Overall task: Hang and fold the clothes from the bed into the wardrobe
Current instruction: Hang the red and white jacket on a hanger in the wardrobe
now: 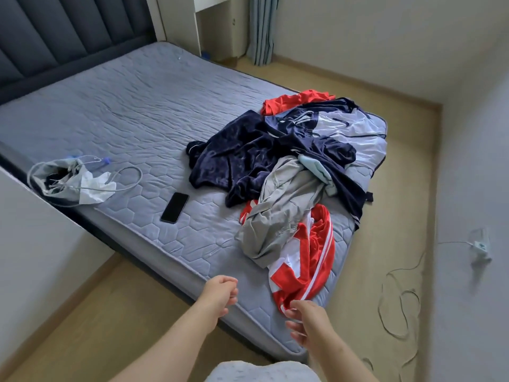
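Presently nothing is done: no garment is hung or folded, and the wardrobe is not in view. The whole heap of clothes [289, 161] lies crumpled on the bed [124, 106], at 1 o'clock from my hands, toward the mattress's near corner. Navy, grey, pale and red pieces are tangled together. The red-and-white garment [311, 257] trails nearest, at 12 o'clock of my right hand [311, 323], whose part-curled fingers touch its hem; whether they have pinched it I cannot tell. My left hand [219, 295] hangs loosely curled over the mattress edge, holding nothing. One container: a plastic bag [68, 180] at 10 o'clock, lying open, with dark contents I cannot identify and a white cable [129, 177] looping out. A phone [175, 208] lies at 11 o'clock.
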Available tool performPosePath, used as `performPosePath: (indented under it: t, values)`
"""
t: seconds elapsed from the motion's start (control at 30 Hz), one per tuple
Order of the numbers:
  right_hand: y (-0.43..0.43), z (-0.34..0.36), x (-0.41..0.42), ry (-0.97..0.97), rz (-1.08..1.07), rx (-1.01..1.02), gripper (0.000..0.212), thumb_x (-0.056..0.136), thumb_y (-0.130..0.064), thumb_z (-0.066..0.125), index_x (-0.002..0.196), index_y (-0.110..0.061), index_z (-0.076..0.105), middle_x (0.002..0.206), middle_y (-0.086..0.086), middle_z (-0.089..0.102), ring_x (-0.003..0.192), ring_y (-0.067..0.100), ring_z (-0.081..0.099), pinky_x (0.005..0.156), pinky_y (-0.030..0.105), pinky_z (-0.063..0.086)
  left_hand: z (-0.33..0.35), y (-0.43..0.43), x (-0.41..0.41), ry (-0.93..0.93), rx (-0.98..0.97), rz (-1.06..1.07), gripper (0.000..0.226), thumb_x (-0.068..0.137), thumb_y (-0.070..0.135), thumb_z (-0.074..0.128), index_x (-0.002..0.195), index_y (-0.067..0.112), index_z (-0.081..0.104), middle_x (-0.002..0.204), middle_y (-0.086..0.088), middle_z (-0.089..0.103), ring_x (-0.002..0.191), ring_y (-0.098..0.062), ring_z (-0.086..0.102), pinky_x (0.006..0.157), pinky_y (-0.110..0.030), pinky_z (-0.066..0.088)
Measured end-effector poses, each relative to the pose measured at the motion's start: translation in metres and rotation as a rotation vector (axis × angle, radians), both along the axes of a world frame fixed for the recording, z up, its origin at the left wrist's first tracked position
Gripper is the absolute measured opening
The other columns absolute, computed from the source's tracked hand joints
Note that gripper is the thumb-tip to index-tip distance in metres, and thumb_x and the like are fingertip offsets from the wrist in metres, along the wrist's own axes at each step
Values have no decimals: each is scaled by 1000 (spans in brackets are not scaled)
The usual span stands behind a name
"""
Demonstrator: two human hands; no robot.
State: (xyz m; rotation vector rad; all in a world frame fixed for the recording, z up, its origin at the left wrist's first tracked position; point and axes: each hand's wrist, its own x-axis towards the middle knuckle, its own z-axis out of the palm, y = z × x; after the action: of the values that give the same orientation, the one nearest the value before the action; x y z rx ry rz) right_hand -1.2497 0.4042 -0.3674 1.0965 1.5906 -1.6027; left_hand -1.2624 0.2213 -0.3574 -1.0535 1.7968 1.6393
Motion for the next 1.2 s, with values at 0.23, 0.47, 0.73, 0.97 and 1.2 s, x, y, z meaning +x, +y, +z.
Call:
performPosePath:
  t: [0.23,0.47,0.73,0.97,1.2]
  values:
    - [56,-36,-103,-49,239,55,17,91,-5,47,75,-11,50,61,5,51,50,17,40,52,21,25,-43,48,-76,-59,-23,221,16,95,14,43,89,20,57,78,0,57,63,-11,51,52,-21,35]
    - [107,-84,-192,-82,618,170,15,92,-7,46,78,-11,52,68,6,53,56,18,47,53,22,34,-93,113,-98,-248,-40,531,21,94,9,45,79,20,54,70,0,55,58,-11,50,49,-21,32]
    - [116,-171,-223,-201,762,162,14,93,-10,45,82,-13,54,72,7,55,61,19,50,52,22,35,-164,163,-111,-387,-85,605,27,92,-1,37,77,15,52,65,-2,52,54,-12,47,36,-11,34]
    - [121,-267,-253,-151,846,258,15,82,-1,44,70,-9,47,66,9,42,57,18,37,50,23,26,-259,189,-136,-428,-94,446,28,88,14,45,69,31,58,80,2,66,66,-15,63,56,-18,49]
    - [116,-314,-273,-255,637,191,12,89,-22,59,86,-13,51,75,5,55,60,18,52,50,27,42,-310,190,-151,-427,-133,353,26,86,14,46,70,33,54,101,-7,66,94,-33,64,87,-40,52]
